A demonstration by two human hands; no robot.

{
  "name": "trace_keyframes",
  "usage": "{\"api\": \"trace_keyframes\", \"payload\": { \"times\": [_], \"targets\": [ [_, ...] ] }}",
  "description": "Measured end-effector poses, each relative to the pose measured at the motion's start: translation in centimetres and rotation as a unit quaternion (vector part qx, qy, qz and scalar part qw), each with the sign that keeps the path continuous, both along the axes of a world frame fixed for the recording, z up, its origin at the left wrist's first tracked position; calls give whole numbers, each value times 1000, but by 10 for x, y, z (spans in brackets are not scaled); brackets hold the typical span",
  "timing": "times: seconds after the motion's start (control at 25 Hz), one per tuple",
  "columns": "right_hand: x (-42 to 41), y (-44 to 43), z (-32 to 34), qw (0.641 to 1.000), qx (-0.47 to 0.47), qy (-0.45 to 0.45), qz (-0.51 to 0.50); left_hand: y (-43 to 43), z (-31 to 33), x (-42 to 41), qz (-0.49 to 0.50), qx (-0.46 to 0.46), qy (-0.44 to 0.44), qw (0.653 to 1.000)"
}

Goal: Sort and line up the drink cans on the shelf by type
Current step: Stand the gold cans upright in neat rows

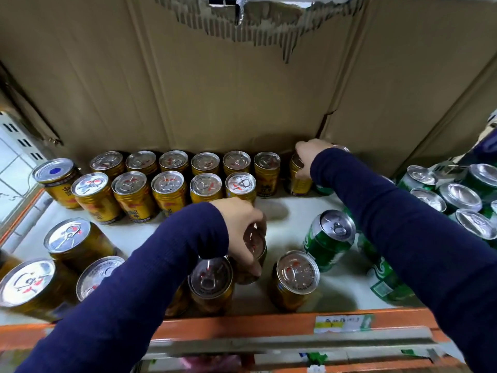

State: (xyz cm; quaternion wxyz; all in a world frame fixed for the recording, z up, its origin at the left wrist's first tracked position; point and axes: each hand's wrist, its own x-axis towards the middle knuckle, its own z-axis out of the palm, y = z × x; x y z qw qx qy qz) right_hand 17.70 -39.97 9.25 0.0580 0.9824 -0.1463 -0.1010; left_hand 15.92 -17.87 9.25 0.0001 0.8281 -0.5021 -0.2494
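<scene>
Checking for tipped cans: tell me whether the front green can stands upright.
Upright: the green can rests on its base on the shelf, its pull-tab top facing up.

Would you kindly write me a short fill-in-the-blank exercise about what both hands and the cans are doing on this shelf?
1. The left hand grips a gold can near the shelf's ____ edge.
2. The right hand holds a gold can at the right end of the ____ row.
3. The cans grouped at the far right are ____ in colour.
4. Behind the rows stands a wall of ____.

Missing words: front; back; green; cardboard
</scene>
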Motion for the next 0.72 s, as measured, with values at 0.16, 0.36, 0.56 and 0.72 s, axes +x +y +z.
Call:
{"api": "trace_keyframes", "payload": {
  "times": [0.16, 0.36, 0.56, 0.72],
  "targets": [
    [-7, -3, 11, 994, 98, 20, 49, 2, -2, 4, 0, -46, -22, 999],
    [-11, -3, 0, 995, 89, -8, 54, 13, 6, 19, 39, -97, -59, 993],
    [-18, -1, 10, 980, 190, -29, 59, 16, 4, 22, 32, -56, -102, 993],
    [-22, 7, 2, 993, 117, 14, 5, 19, 1, 23, 42, -65, -104, 992]
  ]
}}
